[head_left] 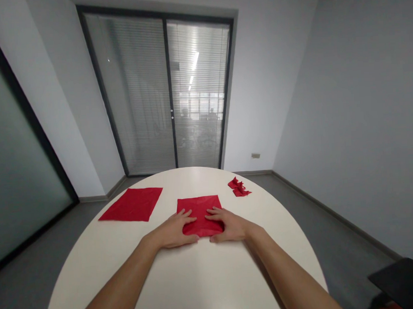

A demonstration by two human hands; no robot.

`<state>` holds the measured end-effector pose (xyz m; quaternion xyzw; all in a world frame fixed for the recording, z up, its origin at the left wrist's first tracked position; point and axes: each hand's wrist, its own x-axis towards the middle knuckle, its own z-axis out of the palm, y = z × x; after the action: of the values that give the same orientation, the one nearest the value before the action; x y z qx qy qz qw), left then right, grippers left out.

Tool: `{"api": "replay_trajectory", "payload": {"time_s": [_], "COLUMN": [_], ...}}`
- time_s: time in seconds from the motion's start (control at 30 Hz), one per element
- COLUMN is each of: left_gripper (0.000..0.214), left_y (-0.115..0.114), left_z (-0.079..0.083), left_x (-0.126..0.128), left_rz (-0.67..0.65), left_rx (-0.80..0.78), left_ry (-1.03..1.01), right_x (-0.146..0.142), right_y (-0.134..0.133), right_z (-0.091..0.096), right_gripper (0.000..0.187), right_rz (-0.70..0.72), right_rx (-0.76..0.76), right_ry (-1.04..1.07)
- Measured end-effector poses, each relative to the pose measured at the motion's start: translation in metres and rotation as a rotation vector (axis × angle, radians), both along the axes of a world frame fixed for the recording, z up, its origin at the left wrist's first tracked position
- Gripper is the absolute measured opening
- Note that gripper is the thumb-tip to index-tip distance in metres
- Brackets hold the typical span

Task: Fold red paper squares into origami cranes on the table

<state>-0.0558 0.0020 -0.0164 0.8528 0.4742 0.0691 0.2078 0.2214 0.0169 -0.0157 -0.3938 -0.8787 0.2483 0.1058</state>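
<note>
A square red sheet (200,206), paper or thin cloth, lies flat on the white table with faint creases across it. My left hand (176,228) rests on its left side, fingers spread and thumb along the near edge. On the right side lies my right hand (231,224), also with fingers apart, its thumb at the near edge close to the other thumb. Both palms cover the sheet's near corners. Neither hand visibly grasps anything.
More red sheet material (134,204) lies flat at the table's left. Several small folded red pieces with pointed tips (239,188) sit at the back right. The round white table (200,285) has a curved edge; a black chair-like object (406,280) stands at lower right.
</note>
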Motion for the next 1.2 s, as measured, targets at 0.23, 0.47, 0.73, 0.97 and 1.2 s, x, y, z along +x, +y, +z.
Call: {"api": "replay_trajectory", "payload": {"time_s": [0.23,0.47,0.73,0.97,1.2], "left_gripper": [0.072,0.043,0.047,0.055,0.054], "left_y": [-0.001,-0.006,-0.002,0.000,0.008], "left_z": [0.006,0.023,0.020,0.018,0.008], "left_x": [-0.004,-0.011,-0.015,-0.014,-0.015], "left_rz": [0.008,-0.017,0.069,0.186,0.216], "left_rx": [0.029,-0.040,-0.070,-0.078,-0.012], "left_ry": [-0.035,-0.110,-0.212,-0.298,-0.332], "right_x": [0.016,0.022,0.025,0.027,0.027], "right_y": [0.000,0.002,0.002,0.002,0.011], "right_z": [0.009,0.012,0.011,0.008,-0.005], "right_gripper": [0.070,0.039,0.041,0.050,0.059], "right_rz": [-0.076,-0.075,-0.087,-0.138,-0.256], "right_rx": [-0.100,-0.178,-0.144,-0.102,-0.007], "right_ry": [0.028,0.118,0.226,0.233,0.249]}}
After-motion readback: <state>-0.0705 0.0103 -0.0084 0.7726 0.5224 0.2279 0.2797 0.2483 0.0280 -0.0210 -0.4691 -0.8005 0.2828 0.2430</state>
